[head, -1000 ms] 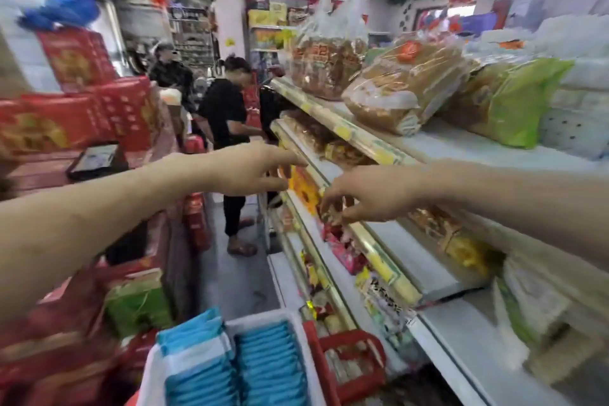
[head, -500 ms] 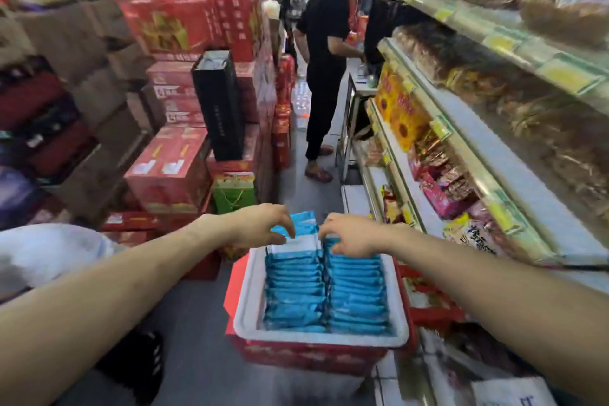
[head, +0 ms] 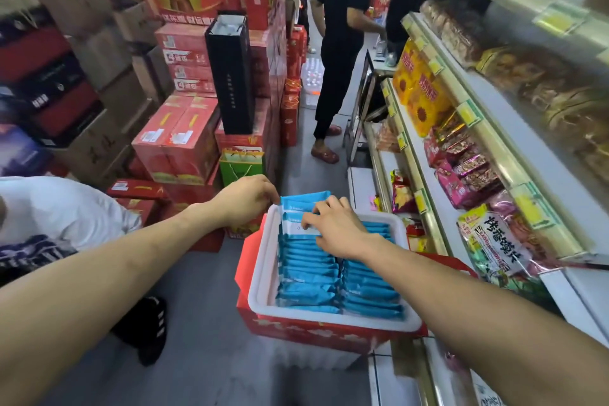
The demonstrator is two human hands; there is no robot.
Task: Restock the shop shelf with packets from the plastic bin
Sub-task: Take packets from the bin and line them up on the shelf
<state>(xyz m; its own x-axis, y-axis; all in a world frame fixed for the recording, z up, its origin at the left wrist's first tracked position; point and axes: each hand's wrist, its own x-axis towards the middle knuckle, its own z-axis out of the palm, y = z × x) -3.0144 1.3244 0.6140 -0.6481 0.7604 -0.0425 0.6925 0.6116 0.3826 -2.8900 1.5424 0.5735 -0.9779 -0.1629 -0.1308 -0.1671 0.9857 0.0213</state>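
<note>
Two rows of blue packets (head: 309, 277) fill the white plastic bin (head: 260, 277), which sits on a red box (head: 313, 336) on the floor. The shelf (head: 438, 155) to be restocked runs along the bin's right side.

At the bin's far end, a few packets of the left row stand raised above the rest. The left hand (head: 245, 199) pinches their ends at the bin's far left corner. The right hand (head: 336, 227) reaches across the right row and curls its fingers over the tops of the same raised packets — both hands are gripping, neither is loose.

The likely trouble is the bundle itself. The wrappers look slick, and a bunch squeezed only from its ends and top may let its middle packets slide out, back into the bin or onto the floor past its far rim. The right forearm also lies low over the right row — a careless lift could snag and scatter those. A hard sideways pull might shift the bin on the red box.
</note>
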